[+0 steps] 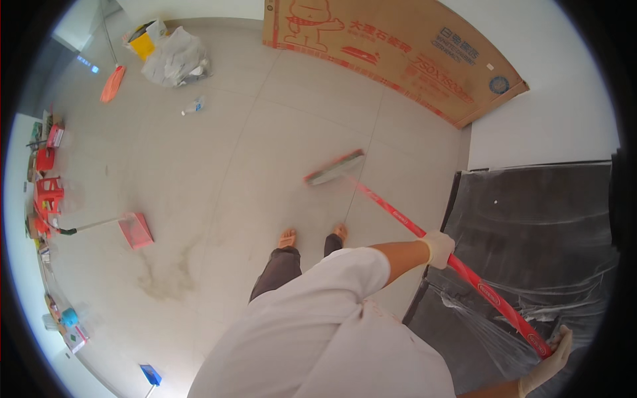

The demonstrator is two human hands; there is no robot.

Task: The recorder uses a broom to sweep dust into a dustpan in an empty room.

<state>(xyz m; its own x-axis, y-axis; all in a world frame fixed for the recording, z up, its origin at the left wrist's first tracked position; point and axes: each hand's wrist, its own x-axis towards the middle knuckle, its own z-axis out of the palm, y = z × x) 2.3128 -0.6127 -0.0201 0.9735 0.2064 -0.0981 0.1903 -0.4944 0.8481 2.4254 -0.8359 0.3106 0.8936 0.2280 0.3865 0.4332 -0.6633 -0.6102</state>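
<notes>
A broom with a red handle [515, 318] slants across the right half of the view. Its wide, blurred head [334, 167] lies on the tiled floor [239, 164] in front of the feet. My left hand [438, 249], in a pale glove, grips the handle partway along. Near the upper end of the handle, my right hand [555, 355] is closed around it, gloved too. A brownish dirt smear [169, 278] marks the floor to the left of my legs.
A large printed cardboard sheet [368, 49] leans against the far wall. Plastic-covered dark panels [527, 219] stand close on the right. Leftward are a red dustpan [137, 230], a plastic bottle [193, 106], a white plastic bag [176, 57], an orange mop [113, 84] and red stools [50, 194].
</notes>
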